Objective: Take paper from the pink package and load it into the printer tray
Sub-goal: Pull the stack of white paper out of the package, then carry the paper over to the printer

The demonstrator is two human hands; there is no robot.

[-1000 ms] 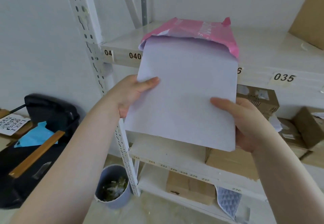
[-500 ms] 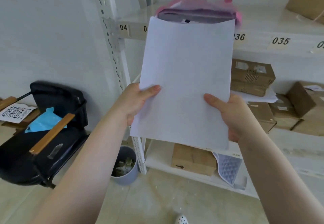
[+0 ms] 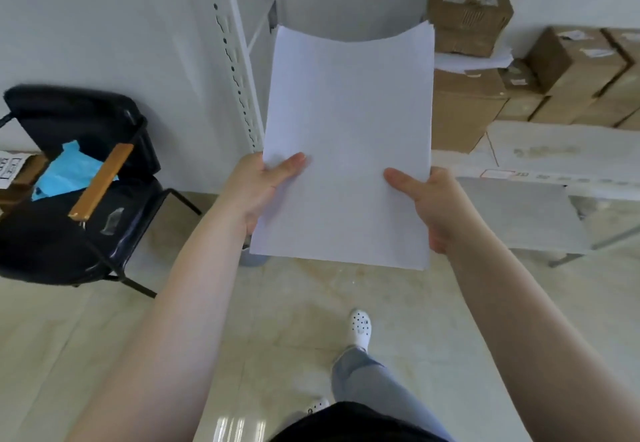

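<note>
A stack of white paper [image 3: 346, 137] is held up in front of me, its top edge bowed slightly. My left hand [image 3: 263, 189] grips its lower left edge with the thumb on top. My right hand [image 3: 429, 202] grips the lower right edge the same way. The pink package and the printer are out of view.
A white metal shelf post [image 3: 235, 61] stands behind the paper. Cardboard boxes [image 3: 568, 74] sit on the shelf at the right. A black chair [image 3: 69, 192] with a wooden armrest and blue paper stands at the left. My leg and white shoe [image 3: 360, 329] are on the tiled floor.
The paper has come fully out of the pink package and lower. The view has tilted down, so the top shelf and package have left the frame; floor and shoes now show.
</note>
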